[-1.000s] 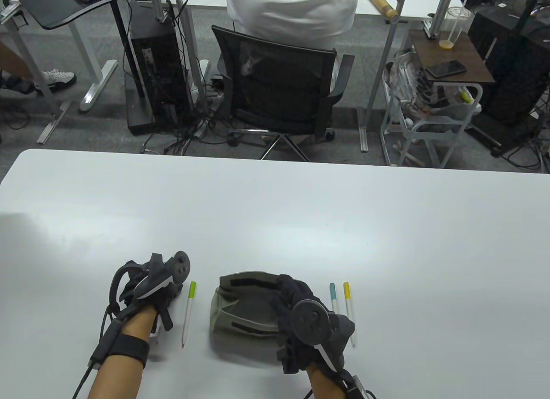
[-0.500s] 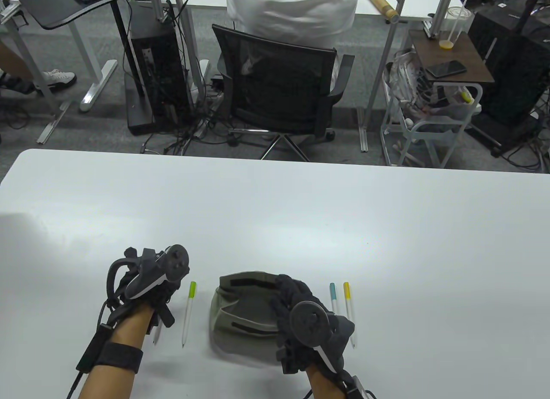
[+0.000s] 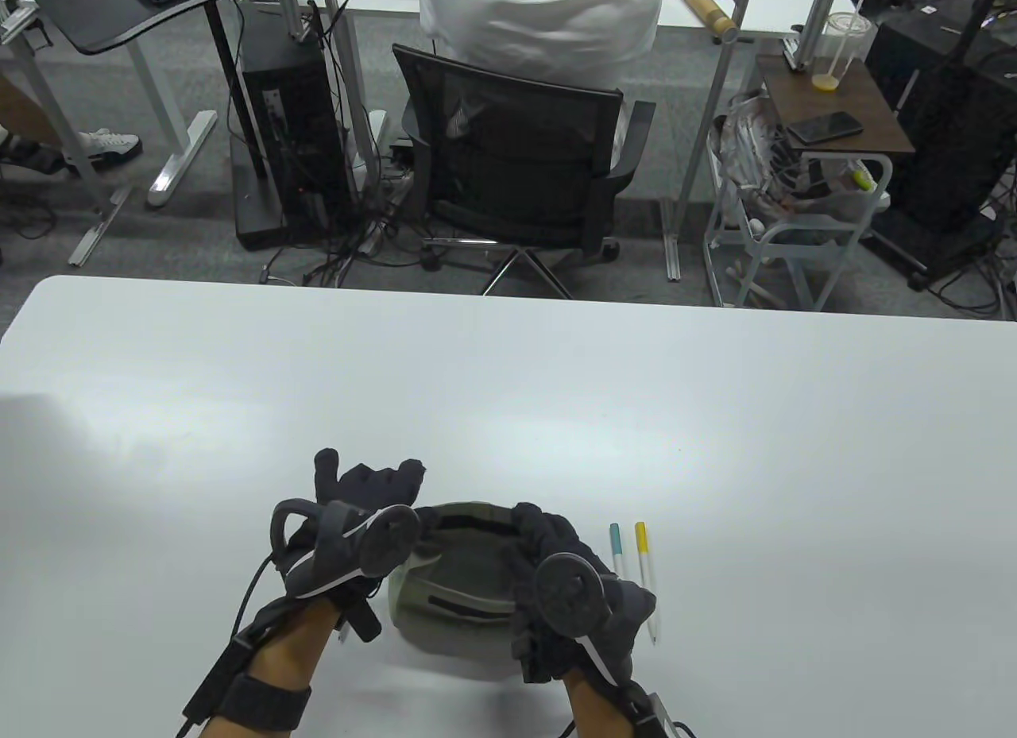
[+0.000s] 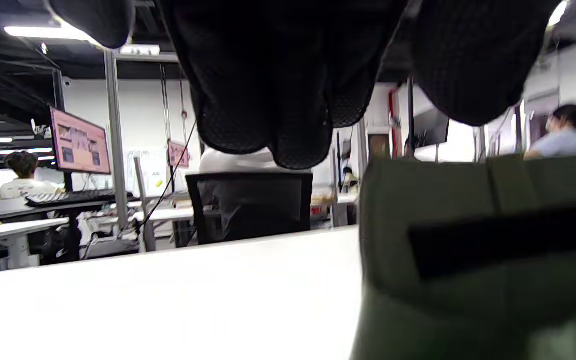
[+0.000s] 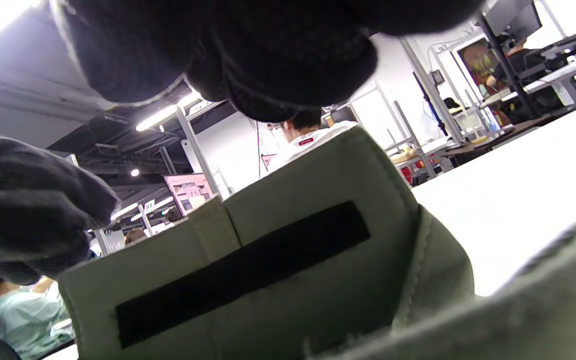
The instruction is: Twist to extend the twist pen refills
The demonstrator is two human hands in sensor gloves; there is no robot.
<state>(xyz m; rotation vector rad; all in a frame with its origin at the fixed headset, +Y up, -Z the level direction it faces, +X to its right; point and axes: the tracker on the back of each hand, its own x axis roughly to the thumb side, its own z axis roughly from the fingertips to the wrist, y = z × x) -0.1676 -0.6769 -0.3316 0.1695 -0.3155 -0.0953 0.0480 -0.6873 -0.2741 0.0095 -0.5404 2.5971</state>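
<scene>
An olive green fabric pouch (image 3: 453, 591) with a black strip lies on the white table (image 3: 508, 388) near the front edge. My right hand (image 3: 540, 531) grips its far right rim, fingers curled over the edge; the right wrist view shows its fingers (image 5: 268, 50) above the pouch flap (image 5: 268, 280). My left hand (image 3: 369, 476) is open with fingers spread over the pouch's far left corner, and in the left wrist view its fingers (image 4: 278, 100) hang beside the pouch (image 4: 468, 225). Two white twist pens, teal-capped (image 3: 616, 547) and yellow-capped (image 3: 642, 551), lie right of the pouch. The green-capped pen is hidden under my left hand.
Beyond the table's far edge stand a black office chair (image 3: 516, 166) with a seated person, a computer tower (image 3: 278, 126) and a small side cart (image 3: 802, 214). The table's far half is bare white surface.
My left hand moved right from beside the green-capped pen to the pouch's left corner and spread its fingers, covering that pen. The right hand stayed on the pouch.
</scene>
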